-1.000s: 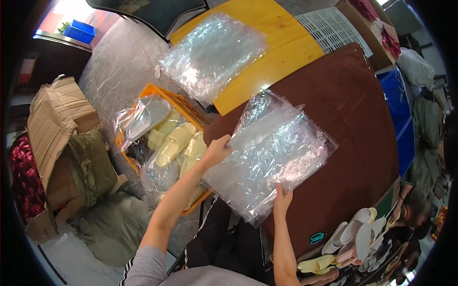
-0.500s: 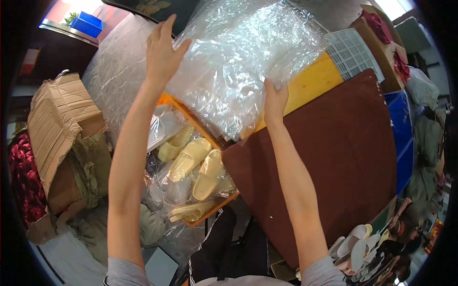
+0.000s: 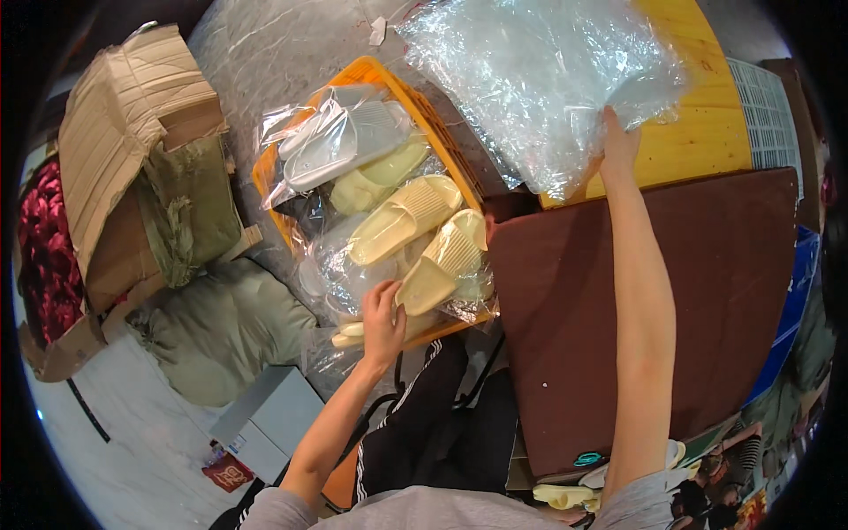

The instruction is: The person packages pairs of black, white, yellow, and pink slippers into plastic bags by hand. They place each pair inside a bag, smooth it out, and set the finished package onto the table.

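Note:
My left hand [image 3: 382,322] is at the near side of an orange plastic crate [image 3: 449,146], fingers half curled and thumb apart. It is beside the heel of a pale yellow slipper [image 3: 428,281], apparently holding nothing. Another yellow slipper [image 3: 402,221] and grey-white slippers [image 3: 340,146] in clear bags lie in the crate. At the far right my outstretched right hand [image 3: 620,146] is closed on the near edge of a heap of clear plastic bags [image 3: 539,79]. Its thumb shows, while the plastic hides the other fingers.
A brown cloth-covered surface [image 3: 636,274] adjoins a yellow board [image 3: 698,97] under the bags. Left of the crate stand an opened cardboard box [image 3: 132,97] and a stuffed grey-green sack [image 3: 221,327]. More slippers [image 3: 565,495] lie at the lower right, by a teal item [image 3: 587,459].
My left hand has left the far side of the plastic bags and come down to the slippers in the crate. The right hand stays at the bags' near edge. The view has shifted, showing more crate.

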